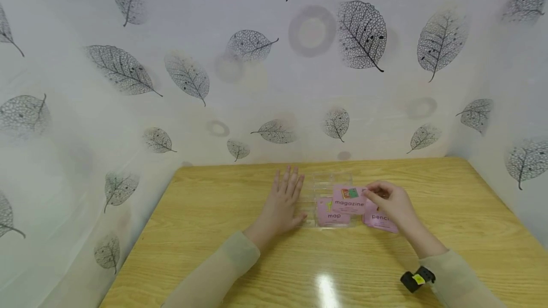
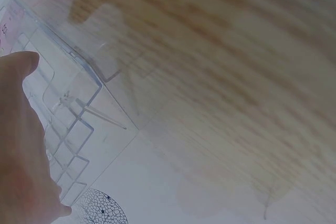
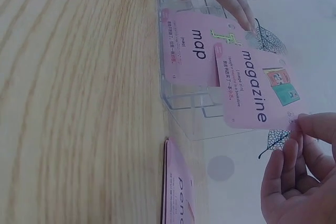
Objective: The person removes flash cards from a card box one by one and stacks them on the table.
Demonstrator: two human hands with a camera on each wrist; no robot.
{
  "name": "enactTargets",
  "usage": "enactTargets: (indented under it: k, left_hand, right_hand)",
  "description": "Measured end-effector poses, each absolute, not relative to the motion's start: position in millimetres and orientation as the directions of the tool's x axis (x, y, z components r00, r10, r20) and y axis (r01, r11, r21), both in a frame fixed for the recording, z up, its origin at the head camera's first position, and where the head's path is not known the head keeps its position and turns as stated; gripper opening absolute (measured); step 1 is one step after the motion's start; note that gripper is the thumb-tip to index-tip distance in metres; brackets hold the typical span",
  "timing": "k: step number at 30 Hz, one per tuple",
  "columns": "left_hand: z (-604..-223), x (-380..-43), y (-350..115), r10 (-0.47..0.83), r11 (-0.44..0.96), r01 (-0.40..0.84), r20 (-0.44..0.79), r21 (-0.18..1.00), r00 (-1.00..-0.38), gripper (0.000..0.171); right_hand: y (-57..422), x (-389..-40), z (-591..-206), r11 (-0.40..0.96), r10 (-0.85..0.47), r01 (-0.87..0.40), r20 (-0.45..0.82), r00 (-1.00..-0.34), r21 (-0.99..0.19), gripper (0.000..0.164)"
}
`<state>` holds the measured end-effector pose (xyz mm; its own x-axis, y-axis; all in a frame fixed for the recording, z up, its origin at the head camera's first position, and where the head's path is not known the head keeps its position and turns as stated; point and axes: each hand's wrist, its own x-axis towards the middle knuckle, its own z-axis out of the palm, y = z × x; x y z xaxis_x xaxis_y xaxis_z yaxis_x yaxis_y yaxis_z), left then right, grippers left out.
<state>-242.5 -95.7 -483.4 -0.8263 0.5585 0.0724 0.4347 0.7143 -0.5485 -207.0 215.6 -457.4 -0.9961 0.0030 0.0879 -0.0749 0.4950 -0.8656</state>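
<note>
Between thumb and fingers, my right hand point(image 1: 390, 202) pinches a pink flashcard point(image 3: 252, 85) by its edge; it reads "magazine" and bears a small picture. This card is held over a clear plastic box point(image 1: 314, 184) with compartments and partly overlaps the pink "map" card point(image 3: 189, 43), which lies at the box's near part. My left hand point(image 1: 283, 202) rests at the box's left side, fingers straight and spread, as the head view shows. Below my right hand a small stack of pink cards, the top one a "pencil" card point(image 1: 380, 221), lies on the table, partly hidden by that hand.
The wood-grain table point(image 1: 205, 241) meets a pale wall covering point(image 1: 274, 84) with leaf prints behind it and at both sides. A black wrist device point(image 1: 417, 278) sits at my right sleeve.
</note>
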Motion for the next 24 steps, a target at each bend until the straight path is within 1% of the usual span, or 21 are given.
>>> enactTargets:
  k: [7,18,24]
  left_hand:
    - [-483.4,-243.0,-96.3,0.562,0.709,0.436,0.071,-0.554,-0.824,0.106]
    - [-483.3,-243.7,-96.5,0.562,0.709,0.434,0.073,-0.556,-0.824,0.107]
    - [-483.4,-244.1,-96.6,0.565,0.715,0.437,0.082,-0.546,-0.821,0.107]
  right_hand:
    - [220.0,-205.9,-457.4,0.498,-0.003,-0.086,0.097,-0.995,-0.863,0.029]
    - [228.0,-205.0,-456.3,0.518,0.026,-0.059,0.084,-0.996,-0.853,0.033]
    - [233.5,-204.7,-459.1,0.499,0.033,-0.05,0.076,-0.997,-0.865,0.036]
